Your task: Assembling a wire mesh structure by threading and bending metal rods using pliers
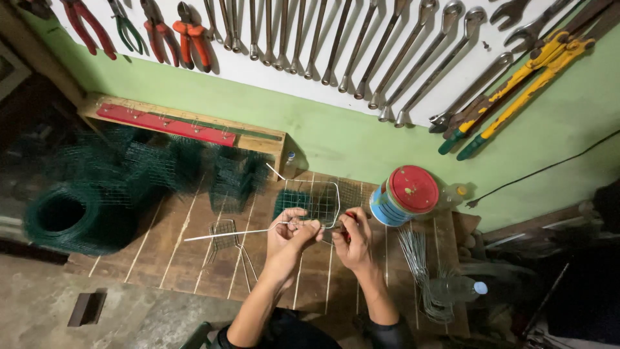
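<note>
Both bare forearms reach forward from below, converging. The left hand [292, 231] is curled, fingers [309, 227] pinched together. The right hand [354, 238] sits just beside it, fingers bent in a closed grip.

Workshop: wall-hung wrenches [361, 45], pliers [192, 32].

Two bare forearms in view from above, no sleeves down to elbows. Left hand [292, 231] and right hand [352, 240] both bare: no gloves, no rings or watch discernible. No wristbands. Fingers slim, nails short as far as visible. Dark garment, black or near-black, at bottom edge around torso and right elbow; fabric detail too dim to tell.
</note>
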